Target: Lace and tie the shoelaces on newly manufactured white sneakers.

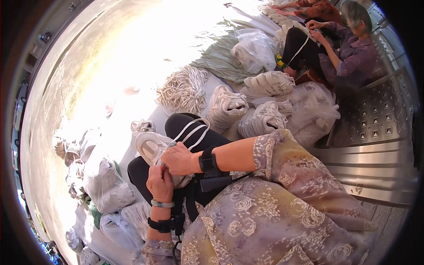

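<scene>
With your left hand (160, 182) pinching the white cord (193, 130) at the pale shoe part (152, 148) on your lap, 9 o'clock of centre, and right hand (179, 160) clamped on top, keep cord taut, feed short.

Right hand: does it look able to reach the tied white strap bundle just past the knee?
Probably yes: right hand rests on the knee, and the tied white strap bundle lies just beyond with nothing between, though both hands are busy with a strap.

white cords (183, 89); floral mauve sleeve (282, 154)
</scene>
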Tool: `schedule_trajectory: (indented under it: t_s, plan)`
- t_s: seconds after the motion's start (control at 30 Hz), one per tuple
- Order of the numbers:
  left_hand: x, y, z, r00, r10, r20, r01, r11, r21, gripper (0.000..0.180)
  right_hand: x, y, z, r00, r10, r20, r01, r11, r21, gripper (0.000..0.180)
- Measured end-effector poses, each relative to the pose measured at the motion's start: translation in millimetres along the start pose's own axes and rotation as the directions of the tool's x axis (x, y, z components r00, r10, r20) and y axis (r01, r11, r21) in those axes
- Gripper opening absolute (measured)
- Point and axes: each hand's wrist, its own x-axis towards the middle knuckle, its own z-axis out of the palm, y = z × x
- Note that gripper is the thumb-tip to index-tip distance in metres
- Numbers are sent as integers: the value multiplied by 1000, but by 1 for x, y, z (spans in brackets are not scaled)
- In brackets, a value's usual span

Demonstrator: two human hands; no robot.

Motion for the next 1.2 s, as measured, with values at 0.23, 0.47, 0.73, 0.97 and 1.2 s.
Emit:
schedule_trajectory:
  t_s: [0.23,0.47,0.73,0.97,1.2]
  plan:
    - [6,-7,2,992,-43,120,14,973,232,11,5,9,-3,998,-26,-56,30,997,75,19]
    - [-12,-8,-37,982,-70,174,23,964,264,7,14,33,-16,992,-90,87,70,975,209,17]
    - [-145,-187,-107,927,-365,-83,350,767,538,6,13,29,-11,977,-212,9,208,966,156,18]
    - [-63,-89,-61,997,-67,44,48,936,348,18,12,29,-9,975,-222,11,220,972,77,18]
    - [-11,-44,-19,973,92,214,-160,931,328,16,10,28,-10,988,-153,9,151,983,109,19]
